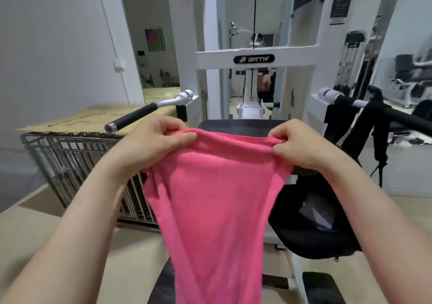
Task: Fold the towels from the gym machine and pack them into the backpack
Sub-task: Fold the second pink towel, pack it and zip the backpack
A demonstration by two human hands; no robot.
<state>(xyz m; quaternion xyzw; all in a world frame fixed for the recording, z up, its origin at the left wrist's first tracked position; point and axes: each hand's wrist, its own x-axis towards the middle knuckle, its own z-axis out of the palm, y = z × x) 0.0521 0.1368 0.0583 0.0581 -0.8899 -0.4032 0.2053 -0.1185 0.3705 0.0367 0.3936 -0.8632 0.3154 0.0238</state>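
Left hand: you pinch the top edge of the pink towel near its left corner, thumb in front, fingers curled behind.
Right hand: you grip the same edge near the right corner, fingers closed round bunched cloth.
Towel: held in the air between your hands, top edge stretched, the rest hanging down and narrowing.
Backpack: black, mouth open, just right of the towel, straps over the right handle.
Gym machine: white frame, directly ahead.
Left side: wire crate topped with cardboard.
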